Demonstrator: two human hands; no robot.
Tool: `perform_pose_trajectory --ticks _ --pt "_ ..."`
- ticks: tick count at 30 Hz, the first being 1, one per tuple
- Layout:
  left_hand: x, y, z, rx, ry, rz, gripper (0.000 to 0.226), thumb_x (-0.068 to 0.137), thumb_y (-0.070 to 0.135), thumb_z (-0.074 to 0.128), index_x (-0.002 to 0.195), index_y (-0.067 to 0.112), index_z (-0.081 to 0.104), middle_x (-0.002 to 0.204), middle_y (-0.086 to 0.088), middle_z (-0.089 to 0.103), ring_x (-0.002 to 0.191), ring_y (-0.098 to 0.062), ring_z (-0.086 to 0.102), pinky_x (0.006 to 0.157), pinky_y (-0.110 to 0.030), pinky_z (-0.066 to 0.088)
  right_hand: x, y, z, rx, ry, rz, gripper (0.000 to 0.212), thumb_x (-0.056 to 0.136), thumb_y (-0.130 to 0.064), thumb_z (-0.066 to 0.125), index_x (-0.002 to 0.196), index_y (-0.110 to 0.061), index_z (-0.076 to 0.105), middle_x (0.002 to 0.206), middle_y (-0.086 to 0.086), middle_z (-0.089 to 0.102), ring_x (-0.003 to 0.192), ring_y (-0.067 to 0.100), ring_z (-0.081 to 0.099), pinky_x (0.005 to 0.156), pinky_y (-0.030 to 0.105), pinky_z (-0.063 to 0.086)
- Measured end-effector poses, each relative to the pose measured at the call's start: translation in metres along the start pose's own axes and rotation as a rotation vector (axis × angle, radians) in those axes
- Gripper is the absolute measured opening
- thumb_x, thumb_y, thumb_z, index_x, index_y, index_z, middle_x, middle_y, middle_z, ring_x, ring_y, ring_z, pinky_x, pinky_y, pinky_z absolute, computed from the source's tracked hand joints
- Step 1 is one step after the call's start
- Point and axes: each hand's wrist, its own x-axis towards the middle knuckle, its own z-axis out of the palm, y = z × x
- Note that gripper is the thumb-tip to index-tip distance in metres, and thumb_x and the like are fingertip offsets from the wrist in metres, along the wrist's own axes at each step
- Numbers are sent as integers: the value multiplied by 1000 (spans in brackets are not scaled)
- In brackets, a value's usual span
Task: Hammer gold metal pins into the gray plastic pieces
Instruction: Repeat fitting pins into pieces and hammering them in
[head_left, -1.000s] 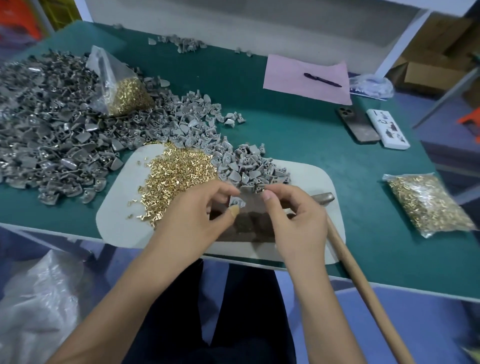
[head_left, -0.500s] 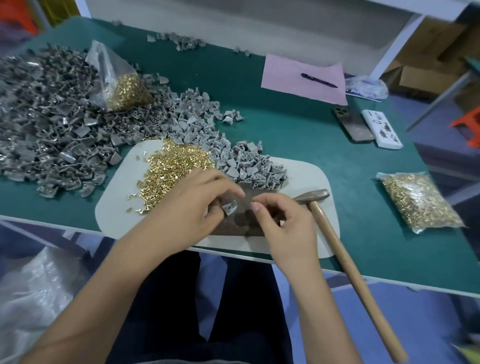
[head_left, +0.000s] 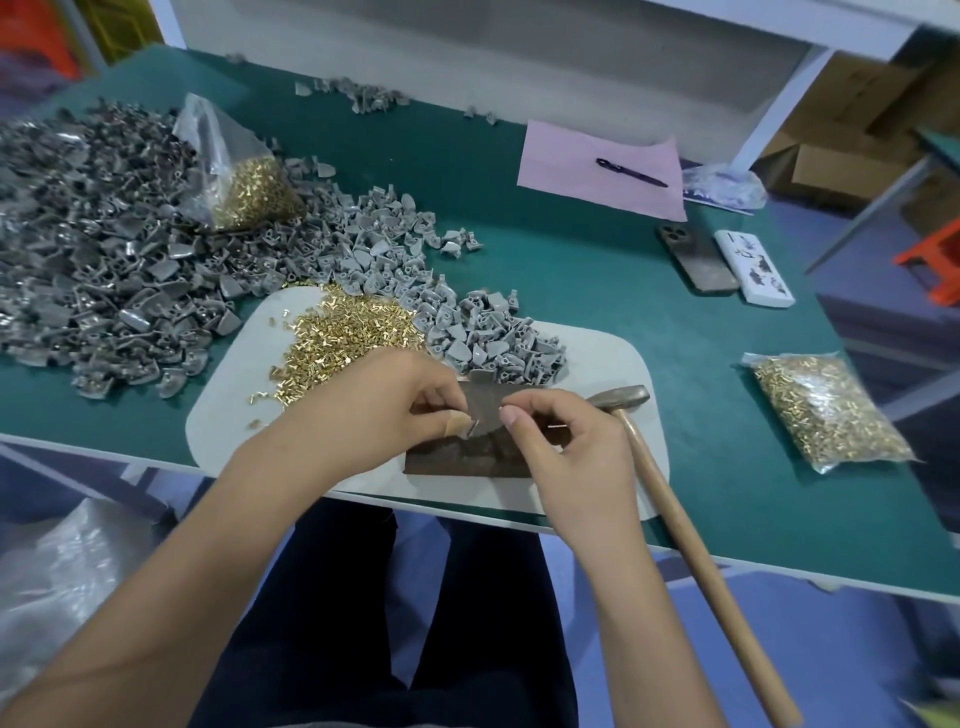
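My left hand (head_left: 395, 410) pinches a small gray plastic piece (head_left: 471, 429) between thumb and forefinger, just above a dark block (head_left: 457, 465). My right hand (head_left: 566, 441) is curled beside it, its forefinger tip close to the piece; a thin gold pin (head_left: 558, 426) shows between thumb and fingers. The hammer (head_left: 621, 397) lies to the right of that hand, with its wooden handle (head_left: 701, 561) running off the table's front edge. Loose gold pins (head_left: 343, 338) and light gray pieces (head_left: 498, 343) are heaped on the white mat (head_left: 234, 415) behind my hands.
A large pile of darker gray pieces (head_left: 104, 260) fills the left of the green table (head_left: 571, 270), with an open bag of pins (head_left: 244, 176) on it. A second pin bag (head_left: 826, 410) lies right. Pink paper (head_left: 571, 171) with a pen and two phones (head_left: 727, 260) lie far right.
Both hands dropped a little toward the dark block with the gray piece. My right hand drew slightly away from the piece, and the hammer head is now uncovered.
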Motion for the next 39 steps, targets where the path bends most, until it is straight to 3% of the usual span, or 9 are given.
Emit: perform_pose_trajectory --ticks 3,7,12,15,19,24,30,35,39 --pt "-7 -1 6 -65 49 -71 11 82 38 80 88 32 73 75 14 68 76 5 61 64 -9 43 1 -3 0 -69 -11 -61 17 88 -13 76 88 -30 76 89 -15 72 91 8 68 80 20 51" --pt "-16 -1 9 -80 94 -58 13 84 23 79 92 31 73 74 15 67 75 4 61 67 -11 47 2 -9 6 -134 -83 -121 15 86 -11 78 86 -26 77 88 -12 67 88 8 64 79 14 46" --pt "-22 3 12 -95 157 -48 12 84 15 77 90 25 76 73 14 65 73 -1 60 65 -11 45 4 -14 17 -293 -187 -131 11 86 -13 77 87 -24 78 86 -9 61 85 10 59 80 31 50" --pt "-24 3 15 -59 226 -38 7 83 17 79 88 22 78 76 10 60 72 -6 56 67 -23 45 5 -17 18 -320 -203 -141 11 87 -13 75 88 -24 77 87 -8 60 86 12 58 79 34 50" --pt "-27 3 15 -74 262 -62 4 84 24 80 88 24 79 76 8 56 74 -9 55 70 -33 48 7 -21 18 -323 -211 -135 12 89 -13 74 87 -25 76 87 -10 61 85 7 57 79 28 48" --pt "-27 4 14 -102 263 -92 4 83 22 80 86 25 80 73 11 56 69 -7 53 66 -27 44 10 -26 20 -391 -236 -163 11 91 -10 71 88 -20 76 87 -8 58 84 9 55 77 23 43" --pt "-26 3 14 -127 265 -110 9 81 17 82 80 25 79 70 11 56 67 -3 54 63 -14 38 19 -39 18 -590 -322 -235 12 92 -11 66 94 -16 78 91 -1 61 92 20 58 80 37 47" --pt "-27 1 15 -117 258 -113 11 82 21 82 73 24 76 68 11 52 66 -2 53 59 -12 32 21 -57 27 -933 -402 -365 11 90 -12 60 90 -17 70 91 -1 59 97 24 55 71 31 34" --pt "-27 1 16 -133 269 -122 7 82 21 82 78 26 79 69 12 54 70 -1 55 61 -9 32 31 -49 17 -768 -452 -284 14 94 -20 65 94 -21 79 90 -1 65 92 22 60 78 36 48"
